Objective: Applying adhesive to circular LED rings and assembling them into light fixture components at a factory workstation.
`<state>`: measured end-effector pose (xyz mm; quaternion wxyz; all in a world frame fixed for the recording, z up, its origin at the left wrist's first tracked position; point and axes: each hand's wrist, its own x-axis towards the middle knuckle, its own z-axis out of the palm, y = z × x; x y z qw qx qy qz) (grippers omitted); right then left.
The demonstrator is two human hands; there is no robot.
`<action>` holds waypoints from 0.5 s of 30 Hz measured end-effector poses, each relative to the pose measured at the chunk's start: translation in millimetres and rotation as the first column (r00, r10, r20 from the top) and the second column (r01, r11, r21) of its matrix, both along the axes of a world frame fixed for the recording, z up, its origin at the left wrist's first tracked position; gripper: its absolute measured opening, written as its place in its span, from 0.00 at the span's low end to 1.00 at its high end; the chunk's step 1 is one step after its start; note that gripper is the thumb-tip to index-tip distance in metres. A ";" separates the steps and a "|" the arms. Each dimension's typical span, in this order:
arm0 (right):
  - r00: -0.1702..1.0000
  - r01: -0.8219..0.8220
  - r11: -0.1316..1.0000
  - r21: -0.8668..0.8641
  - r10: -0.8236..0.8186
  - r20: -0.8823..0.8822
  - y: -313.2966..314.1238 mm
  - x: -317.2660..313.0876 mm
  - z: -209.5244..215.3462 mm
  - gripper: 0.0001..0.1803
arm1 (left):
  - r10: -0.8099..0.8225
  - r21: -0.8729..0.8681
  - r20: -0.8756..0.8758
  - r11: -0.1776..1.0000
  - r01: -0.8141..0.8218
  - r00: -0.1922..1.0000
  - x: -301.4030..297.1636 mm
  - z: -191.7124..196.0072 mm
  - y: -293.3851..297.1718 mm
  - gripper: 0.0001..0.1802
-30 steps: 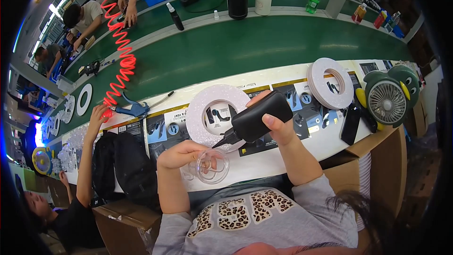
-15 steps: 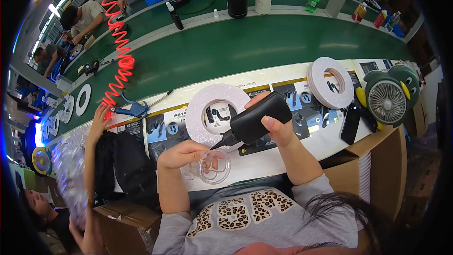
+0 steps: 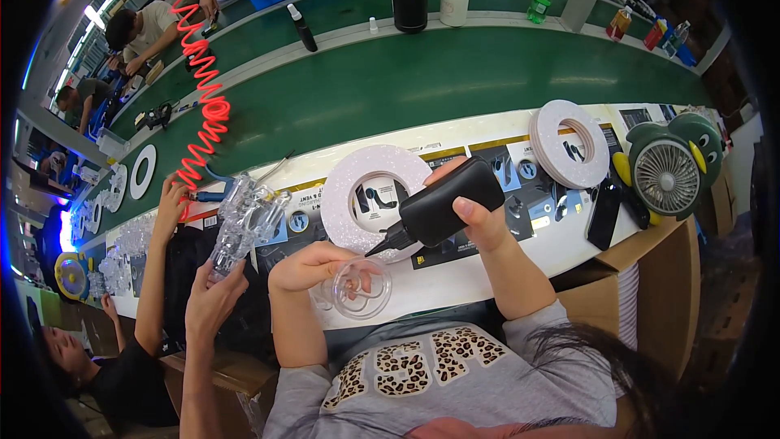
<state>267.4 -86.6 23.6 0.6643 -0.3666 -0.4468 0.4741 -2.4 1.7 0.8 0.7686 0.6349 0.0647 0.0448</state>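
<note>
My right hand [image 3: 479,219] grips a black squeeze bottle [image 3: 443,203] tilted down to the left, its nozzle tip just above a clear round plastic piece [image 3: 357,289]. My left hand [image 3: 305,264] holds that clear piece at its left edge, over the white bench edge in front of my chest. Behind the bottle lies a white glittery foam ring [image 3: 370,183] on the bench.
A second white ring [image 3: 569,142] and a green penguin-shaped desk fan [image 3: 670,167] lie at the right. A dark phone [image 3: 603,215] sits beside them. The person at my left lifts a stack of clear plastic parts [image 3: 244,223]. A red coiled hose [image 3: 203,97] hangs over the green conveyor [image 3: 422,81].
My hands and the bottle stay almost still. The neighbour at my left has raised both hands and now holds up a stack of clear plastic parts.
</note>
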 end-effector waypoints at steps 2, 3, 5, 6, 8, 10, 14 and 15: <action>1.000 0.002 1.000 -0.002 -0.002 0.000 -0.1 0.0 0.0 0.26 | 0.002 0.004 0.006 1.000 -0.002 1.000 -0.6 -0.1 0.1 0.29; 1.000 0.003 1.000 -0.004 -0.003 -0.002 -0.2 0.2 -0.1 0.26 | 0.002 0.009 0.014 1.000 -0.003 1.000 -0.9 -0.4 0.5 0.30; 1.000 0.003 1.000 -0.006 -0.003 -0.005 -0.4 0.3 -0.3 0.26 | 0.004 0.015 0.023 1.000 -0.004 1.000 -1.5 -1.8 0.5 0.30; 1.000 0.002 1.000 -0.007 -0.002 -0.007 -0.3 0.1 -0.5 0.26 | 0.013 0.009 0.033 1.000 -0.013 0.999 -2.2 -3.1 -0.2 0.30; 1.000 0.003 1.000 -0.010 -0.003 -0.008 -0.3 0.5 -1.0 0.26 | 0.022 0.002 0.044 1.000 -0.022 0.999 -2.7 -3.7 -0.2 0.30; 1.000 0.003 1.000 -0.014 -0.003 0.000 -0.3 1.3 -1.8 0.26 | 0.021 -0.023 0.019 1.000 -0.021 1.000 -3.4 -3.2 1.0 0.30; 1.000 0.001 1.000 -0.012 -0.001 -0.002 -0.4 2.2 -2.1 0.26 | 0.037 -0.023 0.012 0.999 -0.036 0.999 -8.4 -7.8 2.7 0.30; 1.000 0.000 1.000 -0.011 0.000 0.000 -0.5 2.3 -1.6 0.26 | 0.025 -0.021 0.036 0.999 -0.024 0.999 -9.6 -8.7 3.9 0.28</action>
